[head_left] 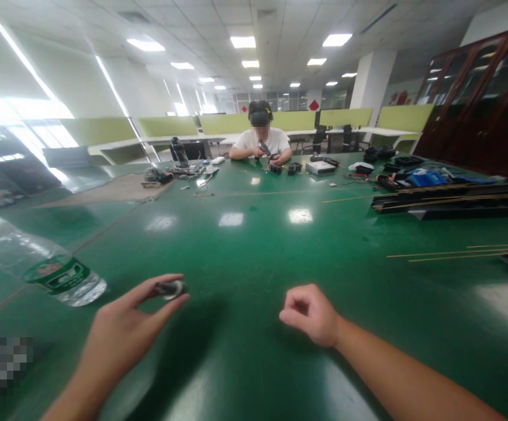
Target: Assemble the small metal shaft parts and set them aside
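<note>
My left hand (pixel 126 327) grips a small dark round object (pixel 171 289) between thumb and fingers, above the green tabletop (pixel 245 257). The object has a pale curved edge; its kind is too blurred to make out. Loosely curled into a fist, my right hand (pixel 310 316) hovers over or rests on the table to the right, and nothing shows in it. A clear plastic bottle (pixel 56 272) with a green label appears tilted at the left, beyond my left hand.
Across the table a person (pixel 260 143) handles a dark device. Electronic parts (pixel 187 169) lie at the far left of them, a white box (pixel 320 167) to the right. Long black strips (pixel 451 202) and thin yellow rods (pixel 438 255) occupy the right side.
</note>
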Tool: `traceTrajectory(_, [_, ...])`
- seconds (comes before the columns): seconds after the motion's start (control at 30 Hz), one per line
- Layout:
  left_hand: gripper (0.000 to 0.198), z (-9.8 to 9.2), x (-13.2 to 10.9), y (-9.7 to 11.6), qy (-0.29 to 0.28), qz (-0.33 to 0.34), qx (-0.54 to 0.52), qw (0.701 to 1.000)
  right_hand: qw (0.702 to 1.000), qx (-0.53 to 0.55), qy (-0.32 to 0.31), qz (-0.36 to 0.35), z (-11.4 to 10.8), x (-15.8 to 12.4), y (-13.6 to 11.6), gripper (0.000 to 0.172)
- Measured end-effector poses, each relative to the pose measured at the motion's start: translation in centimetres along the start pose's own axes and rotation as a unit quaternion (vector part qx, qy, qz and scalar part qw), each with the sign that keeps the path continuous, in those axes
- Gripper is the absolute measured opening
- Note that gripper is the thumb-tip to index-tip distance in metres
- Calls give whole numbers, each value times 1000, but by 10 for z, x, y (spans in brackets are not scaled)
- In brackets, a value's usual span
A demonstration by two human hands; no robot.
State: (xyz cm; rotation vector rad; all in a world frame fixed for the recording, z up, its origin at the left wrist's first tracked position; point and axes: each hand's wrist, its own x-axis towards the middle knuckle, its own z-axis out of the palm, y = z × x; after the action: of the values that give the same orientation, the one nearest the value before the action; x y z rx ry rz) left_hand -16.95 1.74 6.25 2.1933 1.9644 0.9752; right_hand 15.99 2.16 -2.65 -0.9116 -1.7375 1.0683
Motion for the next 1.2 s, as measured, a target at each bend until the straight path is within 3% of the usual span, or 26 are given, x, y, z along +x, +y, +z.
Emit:
traceTrajectory(0.17, [32, 80, 13, 81, -139, 65, -202, 967, 1000, 14, 1, -1, -2, -1, 1, 30])
traceTrajectory(0.23, [29, 102, 7, 103, -170, 73, -266, 946, 1000, 25, 3, -4, -3, 0, 1, 30])
traceTrajectory(0.3, [28, 115, 0, 111, -185, 77, -312, 929, 999, 43, 7, 0, -3, 0, 2, 31])
traceTrajectory(0.63, [37, 116, -14, 99, -206, 45, -402, 891, 997, 65, -44, 17, -3, 0, -2, 32])
traceTrajectory(0.77, [28, 117, -13, 100, -204, 43, -411, 887, 995, 82, -48, 20, -4, -1, -1, 34])
traceTrajectory(1.2, [28, 120, -12, 96, -238, 22, -416, 877, 993, 93, -61, 33, -4, -1, 1, 37])
